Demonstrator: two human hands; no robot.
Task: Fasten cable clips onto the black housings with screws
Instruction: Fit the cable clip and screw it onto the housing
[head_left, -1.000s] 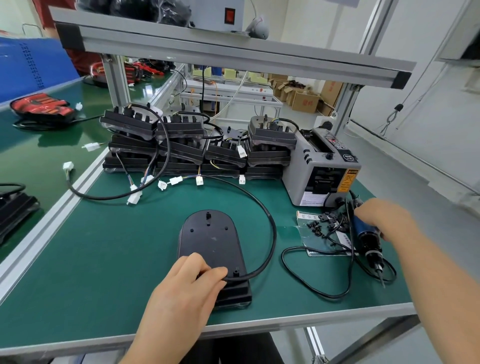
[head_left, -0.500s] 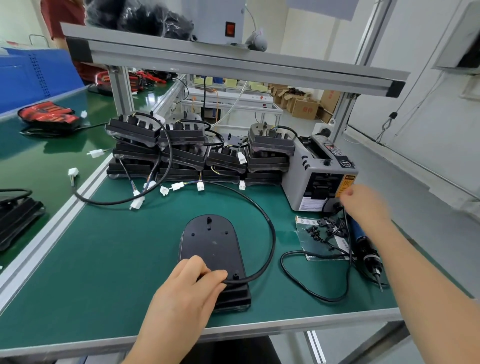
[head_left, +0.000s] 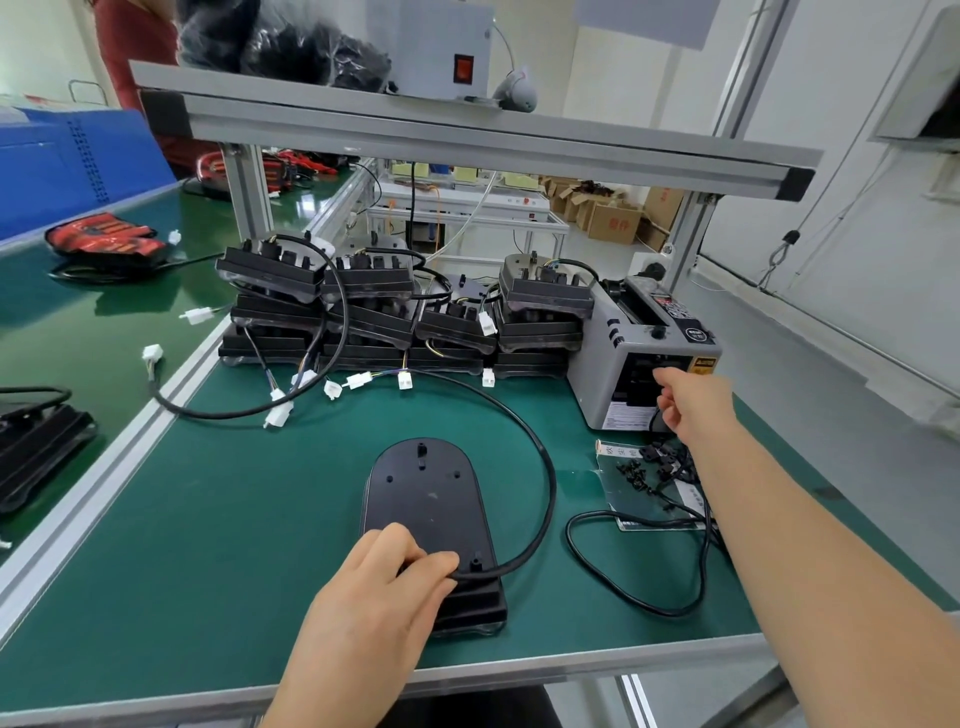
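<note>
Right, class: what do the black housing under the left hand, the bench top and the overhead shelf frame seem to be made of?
The black housing: probably moulded plastic, matt, with moulded screw holes and a keyhole slot. The bench top: looks like a green rubber or vinyl mat, smooth, faintly shiny. The overhead shelf frame: likely aluminium extrusion, silvery, grooved, with a black end cap.

Mat (head_left: 234, 519) left seemingly free; cable (head_left: 552, 483) right
</note>
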